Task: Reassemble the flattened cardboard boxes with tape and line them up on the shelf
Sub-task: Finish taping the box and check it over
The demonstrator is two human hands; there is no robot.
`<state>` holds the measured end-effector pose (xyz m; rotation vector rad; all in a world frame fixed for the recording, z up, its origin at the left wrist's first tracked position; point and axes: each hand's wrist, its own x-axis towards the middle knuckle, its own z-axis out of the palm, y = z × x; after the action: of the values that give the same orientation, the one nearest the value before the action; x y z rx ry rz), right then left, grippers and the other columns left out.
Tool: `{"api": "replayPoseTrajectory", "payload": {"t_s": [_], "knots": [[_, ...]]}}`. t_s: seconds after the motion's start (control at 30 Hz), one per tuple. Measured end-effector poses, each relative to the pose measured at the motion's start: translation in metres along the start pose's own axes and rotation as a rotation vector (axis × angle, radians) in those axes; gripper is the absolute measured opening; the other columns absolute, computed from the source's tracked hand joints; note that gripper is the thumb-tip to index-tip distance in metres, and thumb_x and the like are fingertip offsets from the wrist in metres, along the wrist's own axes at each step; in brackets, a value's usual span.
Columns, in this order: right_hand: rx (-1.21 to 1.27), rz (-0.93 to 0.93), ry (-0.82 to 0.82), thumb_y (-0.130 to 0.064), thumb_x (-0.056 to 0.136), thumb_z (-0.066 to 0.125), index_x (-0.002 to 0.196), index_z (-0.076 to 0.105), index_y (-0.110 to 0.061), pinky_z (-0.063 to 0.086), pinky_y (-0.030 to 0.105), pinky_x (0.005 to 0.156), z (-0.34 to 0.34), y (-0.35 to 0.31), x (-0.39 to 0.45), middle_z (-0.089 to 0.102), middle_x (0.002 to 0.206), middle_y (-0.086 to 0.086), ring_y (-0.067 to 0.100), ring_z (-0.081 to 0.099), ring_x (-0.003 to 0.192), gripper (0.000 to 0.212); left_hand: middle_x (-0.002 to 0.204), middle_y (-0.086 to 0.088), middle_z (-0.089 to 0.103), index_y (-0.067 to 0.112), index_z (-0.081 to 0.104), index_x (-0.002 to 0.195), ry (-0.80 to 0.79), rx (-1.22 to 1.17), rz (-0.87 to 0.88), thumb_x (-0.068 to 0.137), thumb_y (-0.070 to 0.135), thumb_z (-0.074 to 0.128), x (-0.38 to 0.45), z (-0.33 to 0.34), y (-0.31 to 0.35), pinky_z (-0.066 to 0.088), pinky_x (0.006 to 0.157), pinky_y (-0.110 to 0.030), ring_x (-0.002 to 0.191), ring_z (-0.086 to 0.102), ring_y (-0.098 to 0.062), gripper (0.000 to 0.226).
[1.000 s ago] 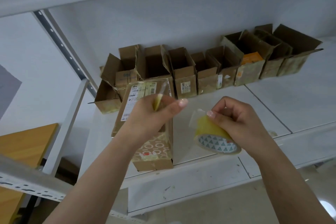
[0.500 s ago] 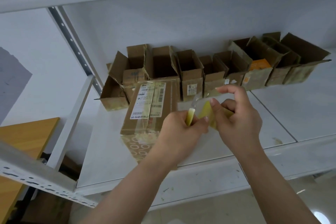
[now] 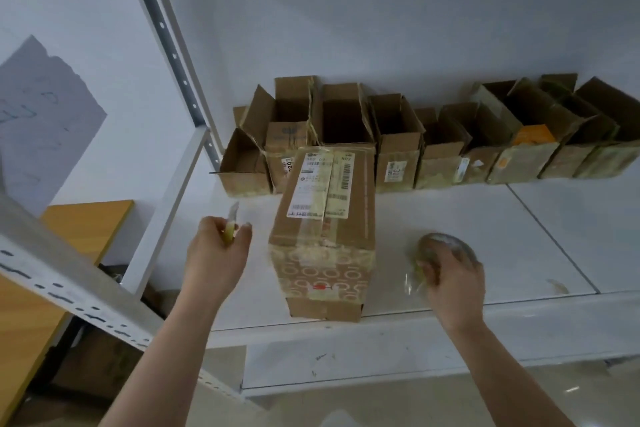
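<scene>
Taped box lying on white shelf, labels up (landmark). Left of box: left hand gripping yellow cutter, blade up. Right of box: right hand curled over tape roll (blurred). Behind box: row of open boxes along wall.

L hand fingers curled gripping cutter; R hand clasps tape roll.
</scene>
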<state>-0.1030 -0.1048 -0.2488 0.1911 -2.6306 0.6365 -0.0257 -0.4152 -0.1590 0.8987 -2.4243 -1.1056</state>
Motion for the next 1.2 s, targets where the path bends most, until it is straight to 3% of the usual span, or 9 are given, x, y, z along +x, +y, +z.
{"api": "replayPoseTrajectory", "payload": {"t_s": [0.07, 0.17, 0.27, 0.33, 0.47, 0.6, 0.7, 0.87, 1.2], "knots": [[-0.021, 0.005, -0.080, 0.004, 0.072, 0.077, 0.101, 0.068, 0.002, 0.050, 0.046, 0.077, 0.008, 0.000, -0.007, 0.070, 0.079, 0.023, 0.042, 0.067, 0.074, 0.030, 0.085, 0.003, 0.056, 0.013, 0.051, 0.112, -0.064, 0.128, -0.053, 0.096, 0.032, 0.054, 0.002, 0.011, -0.037, 0.038, 0.059, -0.030, 0.073, 0.053, -0.015, 0.025], [0.041, 0.116, -0.188, -0.010, 0.083, 0.071, 0.115, 0.063, -0.001, 0.048, 0.046, 0.086, 0.000, -0.004, 0.002, 0.070, 0.099, 0.019, 0.040, 0.064, 0.096, 0.034, 0.104, -0.010, 0.058, 0.006, 0.055, 0.119, -0.188, 0.268, -0.112, 0.097, 0.024, 0.054, -0.009, 0.028, -0.077, 0.043, 0.078, -0.034, 0.087, 0.052, -0.025, 0.029], [0.154, 0.115, -0.100, -0.019, 0.085, 0.072, 0.116, 0.063, -0.005, 0.048, 0.045, 0.087, -0.023, -0.021, 0.013, 0.069, 0.106, 0.013, 0.037, 0.062, 0.103, 0.034, 0.125, -0.018, 0.051, 0.006, 0.054, 0.130, -0.181, 0.272, -0.115, 0.097, 0.028, 0.055, -0.019, 0.035, -0.085, 0.042, 0.094, -0.041, 0.105, 0.052, -0.033, 0.040], [0.302, 0.074, -0.031, -0.030, 0.092, 0.062, 0.122, 0.061, -0.010, 0.045, 0.038, 0.088, -0.044, -0.042, 0.018, 0.065, 0.113, 0.009, 0.030, 0.058, 0.106, 0.036, 0.135, -0.014, 0.050, 0.013, 0.052, 0.137, -0.112, 0.113, -0.052, 0.097, 0.035, 0.055, -0.019, 0.027, -0.068, 0.040, 0.100, -0.038, 0.120, 0.051, -0.028, 0.045], [0.613, 0.019, -0.104, -0.068, 0.090, 0.039, 0.129, 0.055, -0.039, 0.041, 0.003, 0.077, -0.083, -0.093, 0.020, 0.056, 0.123, -0.019, -0.014, 0.051, 0.107, 0.051, 0.122, 0.023, 0.062, 0.046, 0.057, 0.126, -0.179, -0.493, 0.212, 0.091, 0.062, 0.050, -0.020, -0.004, -0.005, 0.050, 0.093, -0.028, 0.112, 0.058, 0.002, 0.039], [0.547, -0.053, -0.356, -0.086, 0.078, 0.030, 0.140, 0.041, -0.049, 0.043, 0.008, 0.082, -0.090, -0.130, 0.013, 0.050, 0.131, -0.028, -0.015, 0.050, 0.108, 0.073, 0.133, 0.004, 0.061, 0.034, 0.060, 0.131, -0.506, -0.614, 0.399, 0.080, 0.062, 0.065, -0.037, -0.007, 0.033, 0.059, 0.086, -0.039, 0.118, 0.062, -0.016, 0.059], [0.483, -0.105, -0.338, -0.075, 0.075, 0.048, 0.145, 0.044, -0.035, 0.048, 0.027, 0.102, -0.083, -0.136, 0.005, 0.050, 0.141, -0.014, -0.001, 0.050, 0.123, 0.081, 0.146, 0.005, 0.049, 0.030, 0.066, 0.123, -0.441, -0.557, 0.400, 0.072, 0.042, 0.074, -0.043, 0.002, 0.036, 0.059, 0.087, -0.037, 0.127, 0.053, -0.004, 0.053], [0.483, -0.181, -0.284, -0.064, 0.070, 0.056, 0.143, 0.046, -0.030, 0.039, 0.018, 0.106, -0.077, -0.128, 0.003, 0.046, 0.147, -0.008, -0.004, 0.045, 0.126, 0.081, 0.152, 0.002, 0.041, 0.023, 0.065, 0.126, -0.496, -0.588, 0.438, 0.072, 0.022, 0.075, -0.036, 0.005, 0.023, 0.054, 0.096, -0.046, 0.140, 0.039, -0.010, 0.054], [0.476, -0.219, -0.158, -0.057, 0.074, 0.057, 0.139, 0.047, -0.027, 0.047, 0.024, 0.096, -0.068, -0.122, -0.003, 0.049, 0.142, 0.005, -0.008, 0.048, 0.114, 0.071, 0.146, 0.021, 0.042, 0.028, 0.040, 0.146, -0.458, -0.497, 0.602, 0.081, 0.035, 0.069, -0.033, 0.008, 0.015, 0.050, 0.101, -0.047, 0.145, 0.031, -0.013, 0.072]]}}
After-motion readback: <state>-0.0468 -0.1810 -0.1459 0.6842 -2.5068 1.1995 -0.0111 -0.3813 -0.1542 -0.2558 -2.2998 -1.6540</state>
